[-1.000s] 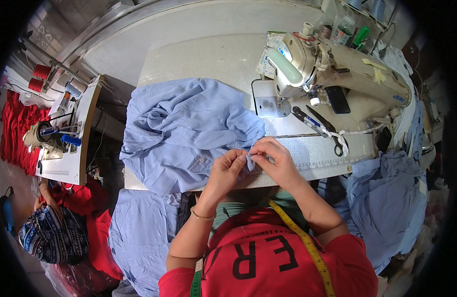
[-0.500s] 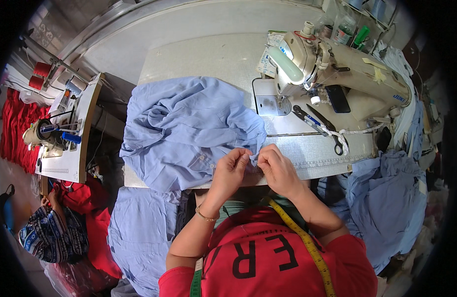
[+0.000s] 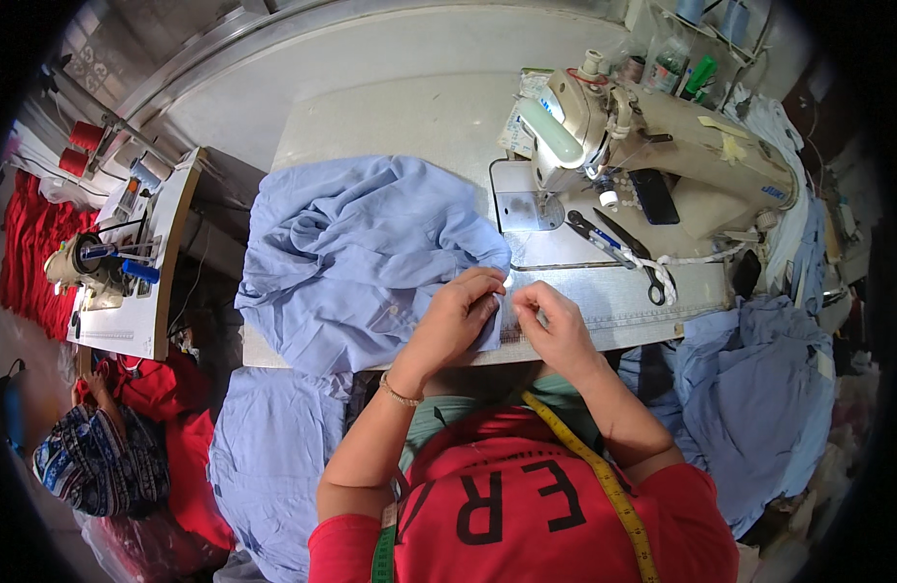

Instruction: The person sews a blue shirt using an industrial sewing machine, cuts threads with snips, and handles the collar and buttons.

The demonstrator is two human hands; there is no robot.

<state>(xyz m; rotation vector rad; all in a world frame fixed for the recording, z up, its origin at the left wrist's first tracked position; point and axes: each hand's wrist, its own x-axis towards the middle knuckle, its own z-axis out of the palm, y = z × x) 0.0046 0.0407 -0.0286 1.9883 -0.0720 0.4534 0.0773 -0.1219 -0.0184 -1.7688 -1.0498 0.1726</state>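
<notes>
A light blue buttoned shirt lies rumpled on the sewing table, its small buttons showing near the front edge. My left hand is closed on the shirt's right-hand edge, with a flap of cloth hanging beneath the fingers. Just to the right, my right hand is held over the table edge, apart from the shirt. Its thumb and fingers are pinched together; whatever they hold, if anything, is too small to make out.
A cream sewing machine stands at the right, with dark scissors and a phone beside it. More blue garments hang at the right, others at the left. A person in a patterned garment sits far left near another machine.
My hands were together at the shirt's edge; now they are apart. The left has turned over and moved slightly up with the cloth, and the right has drawn a little to the right.
</notes>
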